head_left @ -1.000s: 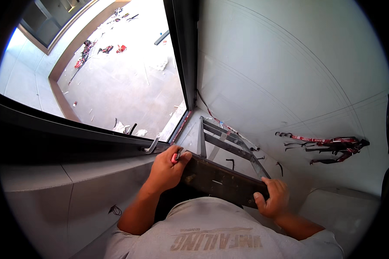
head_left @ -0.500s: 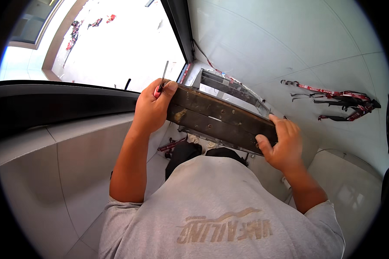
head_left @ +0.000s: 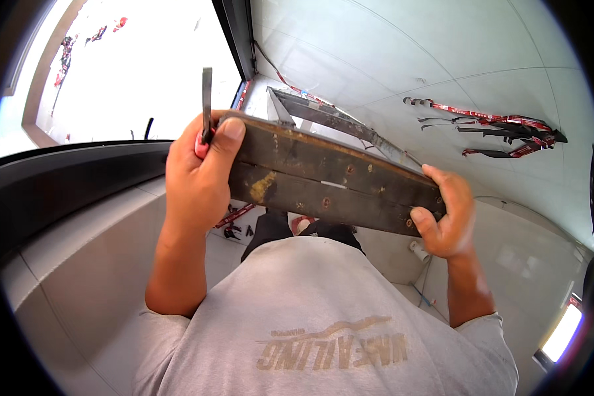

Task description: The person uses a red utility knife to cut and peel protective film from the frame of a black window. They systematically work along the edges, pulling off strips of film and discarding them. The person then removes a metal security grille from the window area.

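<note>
A long dark brown board (head_left: 290, 181) spans the space before my chest, its right end a little lower. Two planks seem to lie side by side in it, with a seam, several small holes and a yellowish stain. My left hand (head_left: 201, 175) is closed on its left end, thumb on the face. The same hand also holds a tool with a red handle and a narrow flat metal blade (head_left: 206, 92) pointing up; its lower part is hidden in the hand. My right hand (head_left: 450, 214) grips the right end, thumb on the face and fingers over the top edge.
Behind the board stands a grey metal frame (head_left: 330, 115). Red and black strips (head_left: 515, 129) lie bundled on the pale tiled surface at right. A dark window frame (head_left: 79, 162) and tiled ledge run along the left. A white pipe end (head_left: 418, 249) sits low at right.
The board and both hands now appear larger and closer to me, and the view has shifted. The tool's blade shows more broadly. Both hands keep their hold on the board.
</note>
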Motion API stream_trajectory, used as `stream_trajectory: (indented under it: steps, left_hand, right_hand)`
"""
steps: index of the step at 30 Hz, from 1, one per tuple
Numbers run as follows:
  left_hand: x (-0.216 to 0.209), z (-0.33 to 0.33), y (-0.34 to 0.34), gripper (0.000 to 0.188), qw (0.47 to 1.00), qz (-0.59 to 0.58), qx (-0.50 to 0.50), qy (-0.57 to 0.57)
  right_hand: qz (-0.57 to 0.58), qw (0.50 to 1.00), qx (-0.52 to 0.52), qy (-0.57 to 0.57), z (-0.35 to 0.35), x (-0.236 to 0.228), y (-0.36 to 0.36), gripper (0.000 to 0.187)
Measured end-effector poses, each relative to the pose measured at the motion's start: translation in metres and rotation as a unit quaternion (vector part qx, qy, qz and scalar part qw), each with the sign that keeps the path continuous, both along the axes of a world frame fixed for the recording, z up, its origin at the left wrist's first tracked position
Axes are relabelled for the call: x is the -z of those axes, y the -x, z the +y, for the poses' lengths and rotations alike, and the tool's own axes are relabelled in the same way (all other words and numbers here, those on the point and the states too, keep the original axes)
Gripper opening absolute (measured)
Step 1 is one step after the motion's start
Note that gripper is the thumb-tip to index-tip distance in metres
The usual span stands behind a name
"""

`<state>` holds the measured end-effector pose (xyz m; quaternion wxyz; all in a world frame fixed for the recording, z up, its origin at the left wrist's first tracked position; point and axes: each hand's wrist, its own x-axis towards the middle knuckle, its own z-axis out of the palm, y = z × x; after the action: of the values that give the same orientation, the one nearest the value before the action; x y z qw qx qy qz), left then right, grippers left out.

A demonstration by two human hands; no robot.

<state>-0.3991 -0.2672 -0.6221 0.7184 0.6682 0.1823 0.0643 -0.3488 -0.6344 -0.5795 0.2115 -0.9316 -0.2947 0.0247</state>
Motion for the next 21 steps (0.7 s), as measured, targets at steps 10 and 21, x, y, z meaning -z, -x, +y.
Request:
stream_trajectory:
  steps: [10,21]
  left_hand:
    - [0.037,0.013,0.031,0.028,0.784,-0.157,-0.123,-0.588]
    - [0.214,-0.150,0.251,0.045,0.903,-0.198,-0.333,-0.187]
  right_hand:
    - [0.023,0.990,-0.140,0.018,-0.038,0.002,-0.010,0.112]
    - [0.227,0.714,-0.587,-0.305,0.018,0.135,-0.199,0.083]
